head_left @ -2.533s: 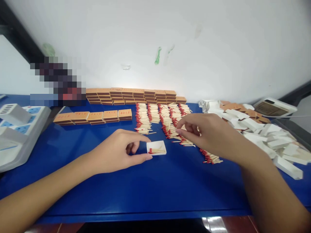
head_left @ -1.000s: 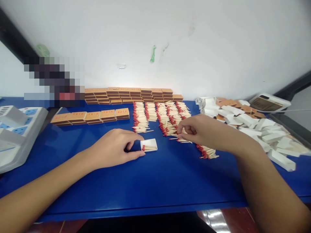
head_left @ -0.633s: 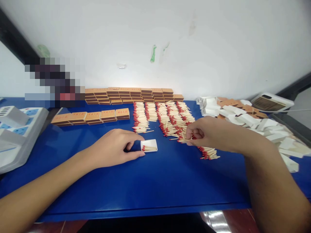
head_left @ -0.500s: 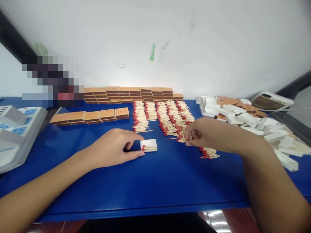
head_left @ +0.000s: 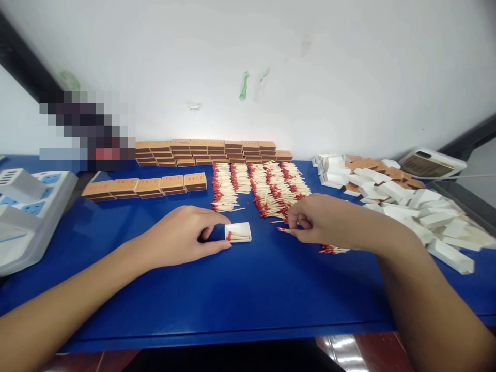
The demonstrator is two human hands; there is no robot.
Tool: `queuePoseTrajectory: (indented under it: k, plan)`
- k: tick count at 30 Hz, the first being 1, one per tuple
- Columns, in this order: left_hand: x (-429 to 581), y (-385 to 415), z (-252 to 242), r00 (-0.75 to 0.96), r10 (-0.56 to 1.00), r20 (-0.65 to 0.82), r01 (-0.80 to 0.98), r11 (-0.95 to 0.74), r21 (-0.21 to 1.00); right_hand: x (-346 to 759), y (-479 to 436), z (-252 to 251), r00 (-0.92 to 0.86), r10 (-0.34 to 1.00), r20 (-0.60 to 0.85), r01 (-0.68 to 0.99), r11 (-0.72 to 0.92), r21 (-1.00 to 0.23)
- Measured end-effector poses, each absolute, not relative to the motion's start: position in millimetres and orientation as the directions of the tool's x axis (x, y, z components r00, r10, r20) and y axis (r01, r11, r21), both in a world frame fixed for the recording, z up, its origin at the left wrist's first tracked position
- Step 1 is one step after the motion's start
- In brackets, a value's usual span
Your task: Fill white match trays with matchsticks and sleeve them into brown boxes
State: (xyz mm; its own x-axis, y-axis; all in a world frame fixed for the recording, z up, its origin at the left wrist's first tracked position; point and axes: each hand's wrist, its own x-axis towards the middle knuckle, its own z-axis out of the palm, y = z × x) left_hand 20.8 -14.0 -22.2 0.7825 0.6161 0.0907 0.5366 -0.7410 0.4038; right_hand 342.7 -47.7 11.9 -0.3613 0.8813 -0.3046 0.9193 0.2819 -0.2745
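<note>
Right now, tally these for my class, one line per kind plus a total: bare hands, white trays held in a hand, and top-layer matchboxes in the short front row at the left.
Bare hands, left hand and right hand: 2
White tray held in a hand: 1
Top-layer matchboxes in the front row: 5
Total: 8

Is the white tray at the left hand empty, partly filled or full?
Partly filled: in the white tray, a few matches lie along the near side; bare floor shows beyond.

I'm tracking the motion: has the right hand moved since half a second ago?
Yes, the right hand has moved left, judged against the stacked matchboxes.
</note>
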Motion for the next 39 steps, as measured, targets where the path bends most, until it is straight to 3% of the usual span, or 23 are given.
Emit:
queuePoseTrajectory:
  k: [7, 11, 16, 20, 29, 39]
  plan:
    - [20.9, -13.2, -23.4, 0.789, 0.606, 0.099, 0.523, -0.747, 0.410, 331.3, -46.6, 8.5, -0.381, 0.896, -0.229, 0.911, 0.322, -0.258]
    - [22.3, -14.2, -24.2, 0.786, 0.609, 0.109, 0.524, -0.749, 0.406, 325.4, -45.8, 9.1, -0.418, 0.891, -0.178, 0.881, 0.349, -0.319]
    - [26.4, -19.6, -25.6, 0.774, 0.620, 0.129, 0.519, -0.737, 0.433, 309.9, -49.0, 1.4, -0.536, 0.844, -0.008, 0.768, 0.483, -0.421]
    - [28.8, -23.1, -27.0, 0.766, 0.619, 0.172, 0.501, -0.744, 0.442, 293.8, -54.9, -4.8, -0.601, 0.797, 0.059, 0.705, 0.564, -0.430]
    - [30.5, -28.4, -25.7, 0.766, 0.601, 0.228, 0.483, -0.772, 0.413, 280.5, -59.5, -6.8, -0.607, 0.793, 0.053, 0.736, 0.586, -0.340]
    - [29.7, -26.2, -26.0, 0.775, 0.592, 0.220, 0.473, -0.775, 0.419, 285.2, -58.6, -9.1, -0.597, 0.802, 0.021, 0.747, 0.566, -0.348]
